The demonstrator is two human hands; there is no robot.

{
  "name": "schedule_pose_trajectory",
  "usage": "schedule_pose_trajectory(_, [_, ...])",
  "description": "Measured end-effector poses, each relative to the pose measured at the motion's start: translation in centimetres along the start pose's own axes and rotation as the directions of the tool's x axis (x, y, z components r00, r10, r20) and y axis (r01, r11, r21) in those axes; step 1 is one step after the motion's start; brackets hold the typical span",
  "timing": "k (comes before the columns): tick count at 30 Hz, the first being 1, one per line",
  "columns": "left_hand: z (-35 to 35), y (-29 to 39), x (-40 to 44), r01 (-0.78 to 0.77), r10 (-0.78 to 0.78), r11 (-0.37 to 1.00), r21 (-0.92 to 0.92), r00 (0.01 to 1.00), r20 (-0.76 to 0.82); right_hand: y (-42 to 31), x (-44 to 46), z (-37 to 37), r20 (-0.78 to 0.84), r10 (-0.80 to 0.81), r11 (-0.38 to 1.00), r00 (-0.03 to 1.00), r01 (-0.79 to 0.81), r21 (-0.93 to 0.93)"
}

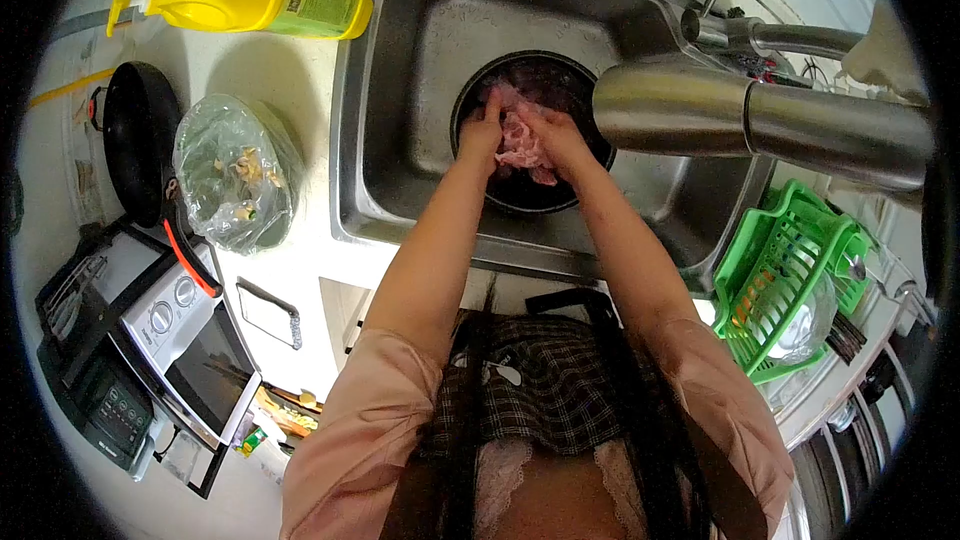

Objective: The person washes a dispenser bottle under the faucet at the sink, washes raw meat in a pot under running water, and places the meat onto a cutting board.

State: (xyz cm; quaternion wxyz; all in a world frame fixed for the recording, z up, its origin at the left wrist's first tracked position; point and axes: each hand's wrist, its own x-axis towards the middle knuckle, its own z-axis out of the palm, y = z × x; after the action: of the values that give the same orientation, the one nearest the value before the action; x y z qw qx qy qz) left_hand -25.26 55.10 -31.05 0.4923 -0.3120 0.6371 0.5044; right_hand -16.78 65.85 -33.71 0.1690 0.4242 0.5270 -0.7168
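The pink meat (522, 147) is lying right between the left hand (480, 135) and the right hand (562, 138), and both are touching it, so neither is nearer. Its long way is running from top to bottom, leaning a bit right at the low end. The fingers of both hands are bending tight around it. Two hands are working inside one dark bowl (516, 200), which is sitting in one sink (418, 105) near the top middle of the frame. Whether the meat is one piece or more, I can't tell.
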Motion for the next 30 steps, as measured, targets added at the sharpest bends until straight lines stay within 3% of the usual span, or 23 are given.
schedule_pose_trajectory(1, [-0.2,-0.8,0.4,-0.212,0.213,0.972,0.103,0.977,-0.003,-0.9,-0.4,0.2,-0.058,-0.088,0.995,0.994,0.084,-0.062])
schedule_pose_trajectory(2, [-0.3,-1.6,0.9,-0.410,0.415,0.889,0.204,0.909,0.017,-1.9,-0.9,-0.3,-0.060,-0.274,0.906,0.960,0.236,-0.352])
schedule_pose_trajectory(3, [-0.5,-2.2,1.5,-0.410,0.416,0.889,0.203,0.909,0.016,-2.9,-1.6,-0.5,-0.033,-0.361,0.821,0.932,0.300,-0.486])
schedule_pose_trajectory(4, [-0.7,-2.6,1.9,-0.516,0.548,0.758,0.399,0.836,0.040,-3.8,-2.2,-0.7,-0.006,-0.444,0.713,0.896,0.349,-0.608])
schedule_pose_trajectory(5, [-0.9,-3.0,2.3,-0.581,0.659,0.578,0.573,0.747,0.092,-4.2,-2.7,-0.9,0.096,-0.664,0.488,0.742,0.527,-0.696])
schedule_pose_trajectory(6, [-0.6,-2.6,1.4,-0.581,0.661,0.577,0.575,0.745,0.090,-4.1,-2.4,-1.3,0.163,-0.748,0.355,0.643,0.596,-0.720])
schedule_pose_trajectory(8, [0.4,-1.3,-1.5,-0.541,0.565,0.767,0.346,0.824,0.035,-3.1,-0.4,-2.6,0.248,-0.853,0.089,0.459,0.597,-0.797])
schedule_pose_trajectory(9, [0.6,-1.2,-1.5,-0.541,0.566,0.766,0.346,0.824,0.033,-3.0,0.5,-2.7,0.225,-0.809,0.139,0.544,0.547,-0.825])
schedule_pose_trajectory(11, [0.8,-1.1,-1.6,-0.626,0.846,0.294,0.722,0.522,0.109,-2.5,2.1,-2.7,0.201,-0.756,0.179,0.623,0.492,-0.852])
schedule_pose_trajectory(12, [0.7,-1.0,-1.2,-0.626,0.846,0.295,0.722,0.522,0.107,-2.5,2.3,-2.3,0.173,-0.656,0.232,0.735,0.413,-0.881])
schedule_pose_trajectory(13, [0.6,-1.0,-0.8,-0.606,0.752,0.363,0.708,0.639,0.161,-2.5,2.4,-1.9,0.137,-0.540,0.272,0.830,0.326,-0.905])
schedule_pose_trajectory(14, [0.6,-0.7,-0.3,-0.576,0.640,0.426,0.698,0.737,0.217,-2.5,2.6,-1.7,0.138,-0.541,0.270,0.830,0.327,-0.906])
schedule_pose_trajectory(15, [0.5,-1.5,2.2,-0.576,0.641,0.427,0.697,0.736,0.216,-2.7,2.7,-1.5,0.102,-0.432,0.466,0.896,0.318,-0.826])
schedule_pose_trajectory(17, [0.3,-4.2,8.0,-0.414,0.411,0.859,0.302,0.909,0.075,-1.8,3.9,-1.7,0.087,-0.308,0.641,0.948,0.274,-0.717])
schedule_pose_trajectory(18, [0.5,-3.7,6.9,-0.411,0.407,0.861,0.300,0.910,0.077,0.0,5.8,-2.4,0.100,-0.301,0.659,0.948,0.283,-0.697])
schedule_pose_trajectory(20, [0.9,-1.6,3.2,0.059,-0.040,0.992,-0.109,0.986,0.161,0.6,6.3,-2.3,0.115,-0.297,0.676,0.948,0.294,-0.676])
schedule_pose_trajectory(21, [0.4,-2.2,3.8,0.058,-0.039,0.992,-0.113,0.986,0.160,-0.1,4.9,-1.6,0.078,-0.196,0.660,0.978,0.190,-0.727])
schedule_pose_trajectory(22, [-0.3,-3.1,4.7,-0.214,0.174,0.910,0.356,0.975,0.140,-0.3,3.8,-1.2,0.034,-0.096,0.630,0.995,0.087,-0.772])
schedule_pose_trajectory(23, [-0.7,-3.9,5.7,-0.398,0.361,0.553,0.732,0.906,0.221,0.0,2.6,-1.1,0.033,-0.099,0.628,0.995,0.088,-0.773])
schedule_pose_trajectory(25, [-0.1,-2.5,2.0,-0.380,0.390,0.598,0.705,0.907,0.158,1.4,1.4,-1.0,0.154,-0.328,0.517,0.932,0.314,-0.797])
schedule_pose_trajectory(27, [0.2,-2.3,0.2,-0.363,0.417,0.645,0.673,0.905,0.089,2.4,0.4,-2.1,0.288,-0.569,0.181,0.771,0.458,-0.870])
schedule_pose_trajectory(29, [0.4,-3.2,0.3,-0.503,0.736,0.460,0.731,0.677,0.003,-3.0,-6.8,-1.2,0.121,-0.704,0.289,0.700,0.438,-0.852])
schedule_pose_trajectory(30, [0.4,-2.6,-0.2,-0.510,0.739,0.460,0.727,0.674,0.006,-3.9,-8.5,-1.5,0.011,-0.729,0.335,0.684,0.372,-0.866])
